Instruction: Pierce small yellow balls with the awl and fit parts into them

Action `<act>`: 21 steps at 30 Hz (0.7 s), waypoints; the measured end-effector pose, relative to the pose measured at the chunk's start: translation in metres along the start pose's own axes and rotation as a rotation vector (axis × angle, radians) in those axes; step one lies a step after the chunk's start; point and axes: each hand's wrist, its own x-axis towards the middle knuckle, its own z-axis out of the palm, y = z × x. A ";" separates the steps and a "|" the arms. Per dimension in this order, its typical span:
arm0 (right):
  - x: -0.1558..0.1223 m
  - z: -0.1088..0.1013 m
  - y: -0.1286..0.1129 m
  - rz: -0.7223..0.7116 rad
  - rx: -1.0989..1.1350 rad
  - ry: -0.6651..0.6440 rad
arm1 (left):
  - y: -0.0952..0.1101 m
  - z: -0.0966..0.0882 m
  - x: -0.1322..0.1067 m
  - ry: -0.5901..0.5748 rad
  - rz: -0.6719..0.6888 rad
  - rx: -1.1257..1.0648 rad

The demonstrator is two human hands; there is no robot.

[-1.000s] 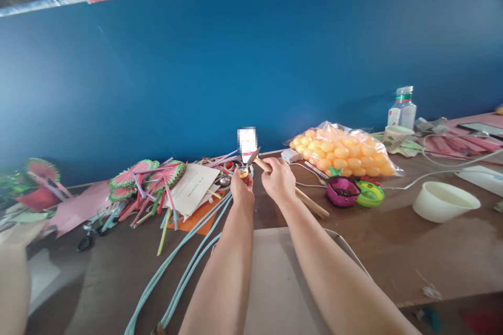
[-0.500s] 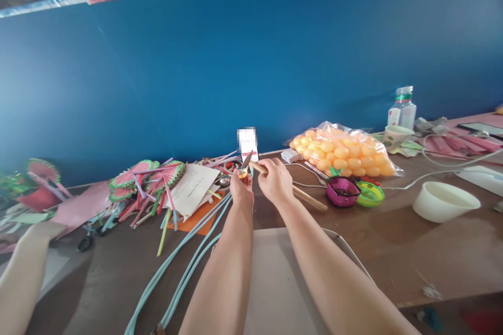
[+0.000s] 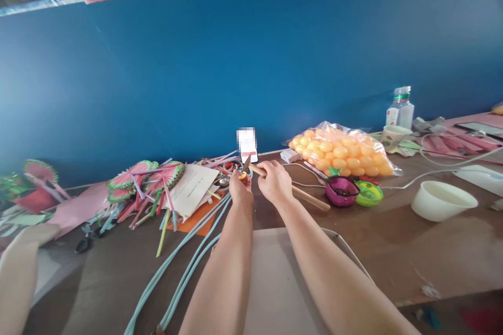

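Note:
My left hand is closed round a small tool with a dark pointed blade and a yellow-orange part at the thumb; its exact kind is too small to make out. The blade points up and slightly right. Just beside it, my right hand grips a light wooden stick. One end of the stick shows near the blade, and the long end slants down to the right past the hand. Whether blade and stick touch, I cannot tell. A phone stands upright behind both hands.
Left lie paper fans, papers, scissors and pale blue cords. To the right are a bag of orange balls, a purple pouch, a white tub and bottles. Another person's arm enters far left.
The blade in my left hand has tilted a little more upright and sits slightly lower. The stick's long end reaches slightly farther right. My hands stay in nearly the same place.

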 end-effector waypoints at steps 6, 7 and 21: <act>0.000 0.004 0.000 0.005 -0.002 -0.018 | -0.001 0.000 0.002 0.008 -0.015 0.017; -0.001 0.005 0.000 0.001 -0.002 -0.013 | -0.002 0.000 0.002 0.007 -0.013 0.020; 0.007 0.001 0.018 0.239 -0.052 -0.051 | -0.003 -0.001 0.003 -0.027 0.042 0.019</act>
